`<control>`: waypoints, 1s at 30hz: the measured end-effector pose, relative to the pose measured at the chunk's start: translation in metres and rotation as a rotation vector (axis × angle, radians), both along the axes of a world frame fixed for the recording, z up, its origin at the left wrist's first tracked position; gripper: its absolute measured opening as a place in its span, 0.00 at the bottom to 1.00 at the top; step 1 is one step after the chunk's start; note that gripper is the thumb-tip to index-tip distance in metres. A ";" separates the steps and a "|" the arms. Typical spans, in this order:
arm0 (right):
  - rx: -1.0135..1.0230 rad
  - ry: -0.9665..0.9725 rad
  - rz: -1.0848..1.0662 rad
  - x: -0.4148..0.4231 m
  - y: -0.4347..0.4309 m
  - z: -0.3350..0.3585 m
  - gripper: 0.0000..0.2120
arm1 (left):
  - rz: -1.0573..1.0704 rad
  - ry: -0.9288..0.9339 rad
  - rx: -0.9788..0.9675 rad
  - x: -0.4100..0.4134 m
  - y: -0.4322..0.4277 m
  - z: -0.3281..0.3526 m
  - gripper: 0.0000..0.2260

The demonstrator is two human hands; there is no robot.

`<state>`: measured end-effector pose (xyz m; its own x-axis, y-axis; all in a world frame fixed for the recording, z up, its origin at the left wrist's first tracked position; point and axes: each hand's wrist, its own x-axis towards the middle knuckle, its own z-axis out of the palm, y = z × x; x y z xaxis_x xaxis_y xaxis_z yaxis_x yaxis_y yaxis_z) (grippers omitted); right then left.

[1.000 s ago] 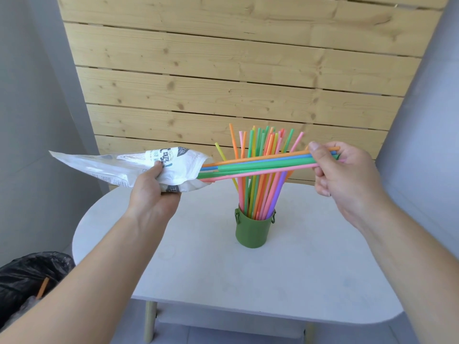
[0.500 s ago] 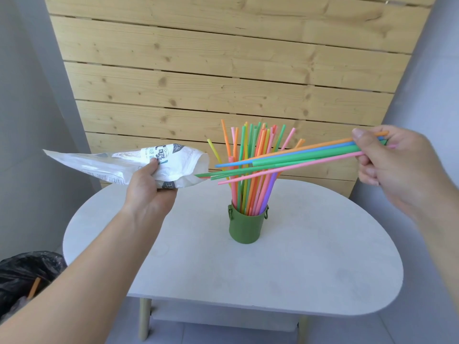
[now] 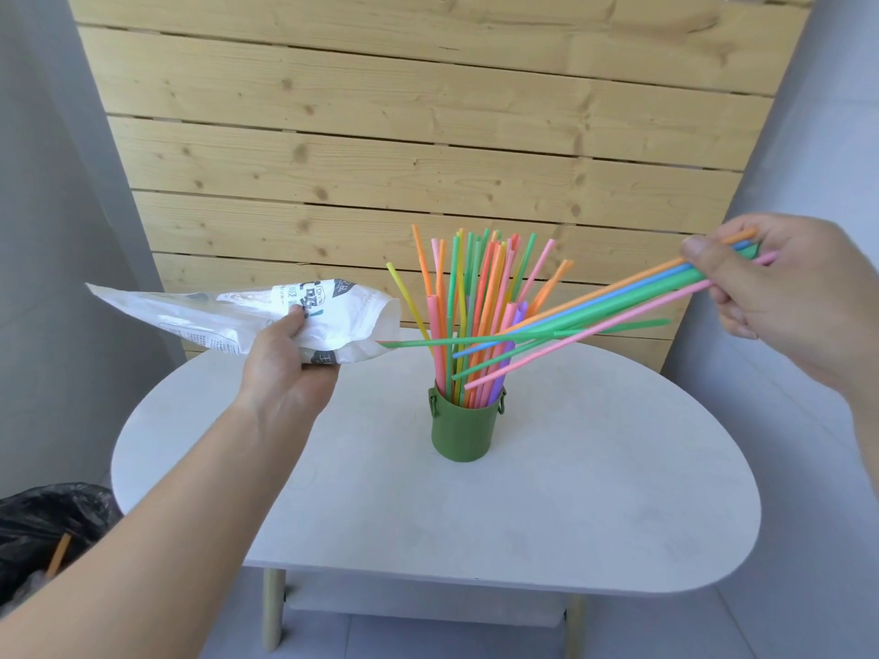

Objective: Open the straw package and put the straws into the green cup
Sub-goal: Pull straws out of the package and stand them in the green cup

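Left hand [image 3: 285, 368] gripped the straw package [image 3: 247, 321], a crinkled white plastic bag with printed text, held in the air above the left far edge of the table [image 3: 594, 506], its open mouth facing right. Right hand [image 3: 785, 287] pinched a bundle of loose straws [image 3: 618, 297] by their upper ends: thin smooth tubes (orange, blue, green, pink) slanting down-left over the cup. One thin green straw [image 3: 418, 343] lay nearly level, its left tip at the bag's mouth. Green cup [image 3: 466, 430], matte and cylindrical with small side lugs, stood near the middle of the rounded white table, packed with upright straws [image 3: 456, 297]. Knotty wooden planks [image 3: 428, 135] behind; black bin bag [image 3: 43, 530] lower left.
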<state>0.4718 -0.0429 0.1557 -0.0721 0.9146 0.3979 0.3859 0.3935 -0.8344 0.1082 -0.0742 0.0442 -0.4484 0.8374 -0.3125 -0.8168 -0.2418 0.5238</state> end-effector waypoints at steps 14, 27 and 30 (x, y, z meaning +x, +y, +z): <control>0.053 0.004 -0.003 -0.022 -0.007 0.003 0.11 | -0.033 0.033 0.002 0.017 -0.004 0.001 0.07; 0.193 -0.227 -0.028 -0.065 -0.032 0.001 0.12 | -0.108 0.093 0.051 0.031 -0.008 0.007 0.13; 0.202 -0.237 -0.007 -0.069 -0.034 0.000 0.11 | -0.146 0.065 0.040 0.032 -0.008 0.008 0.08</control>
